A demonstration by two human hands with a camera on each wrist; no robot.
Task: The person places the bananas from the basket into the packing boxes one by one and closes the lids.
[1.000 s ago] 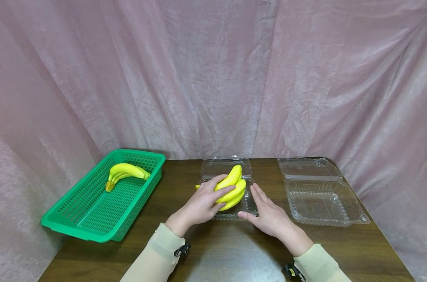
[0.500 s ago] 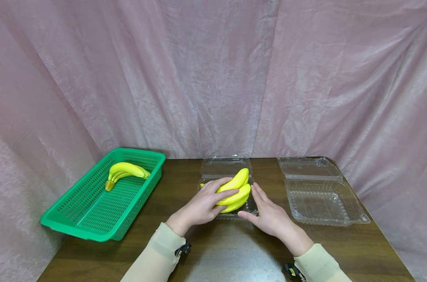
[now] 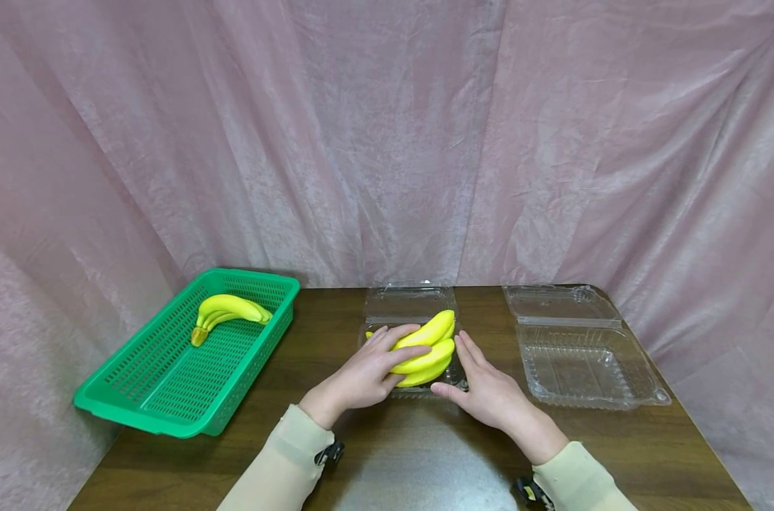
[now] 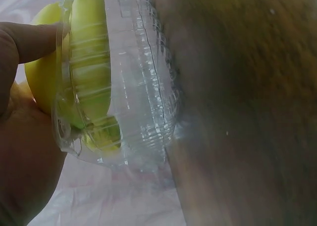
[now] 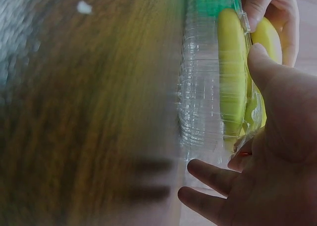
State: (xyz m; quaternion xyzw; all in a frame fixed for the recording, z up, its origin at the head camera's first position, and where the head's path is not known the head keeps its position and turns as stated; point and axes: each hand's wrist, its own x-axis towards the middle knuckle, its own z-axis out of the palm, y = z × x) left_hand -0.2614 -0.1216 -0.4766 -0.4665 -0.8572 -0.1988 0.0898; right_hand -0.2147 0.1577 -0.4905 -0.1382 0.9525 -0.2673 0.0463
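head view: left grip (image 3: 369,367) clasps bananas (image 3: 428,357) in clear box (image 3: 408,305), right grip (image 3: 489,389) spread, basket (image 3: 252,370) holding another bunch (image 3: 229,308).

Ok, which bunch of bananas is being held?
The bunch in the left hand, partly inside the middle box; the other bunch lies in the green basket.

Place: a curtained-off workspace, much like a small staged booth; whether it stands in a lab, home or office cannot be told;
Curtain (image 3: 412,142): pinkish velvety cloth hanging in folds behind and along both sides, hiding the room beyond;
Table (image 3: 393,454): dark wood-grain top, its far edge close against the cloth;
Goods: green plastic basket (image 3: 246,376), clear hinged containers (image 3: 584,369), yellow bananas (image 3: 233,306);
Cuffs: black devices (image 3: 527,490) worn at both wrists
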